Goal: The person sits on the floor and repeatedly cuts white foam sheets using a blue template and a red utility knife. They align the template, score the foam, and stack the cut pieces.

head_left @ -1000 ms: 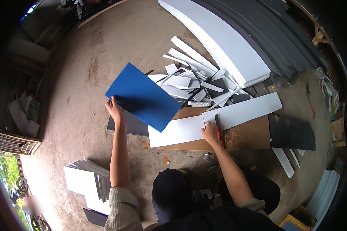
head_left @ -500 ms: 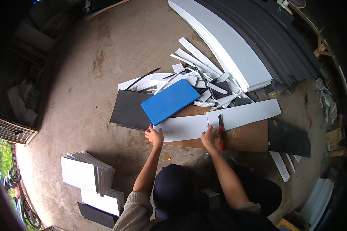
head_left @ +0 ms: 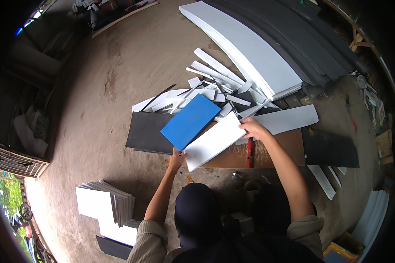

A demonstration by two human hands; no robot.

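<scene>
A white rectangular foam sheet [head_left: 215,142] is held tilted in front of me above the brown board [head_left: 276,153]. My left hand [head_left: 177,161] is closed on its left end, close to the lower corner of a blue rectangular block [head_left: 191,122]. Around the right end of the sheet are the closed fingers of my right hand [head_left: 255,129]. Below that hand a red-handled cutter knife [head_left: 250,154] lies on the brown board, its blade largely hidden. A longer white foam strip [head_left: 289,119] extends to the right, partly behind my right hand.
White and black offcuts [head_left: 224,94] are heaped beyond the block. Long white sheets [head_left: 245,48] and dark grey sheets [head_left: 303,48] are stacked at the far right. Cut white pieces [head_left: 94,202] stand at the left. Black sheets [head_left: 149,131] flank the brown board.
The white piece has come away from the longer strip, and its right end is raised and swung away from me. My right hand has moved right and farther out, while my left keeps its end.
</scene>
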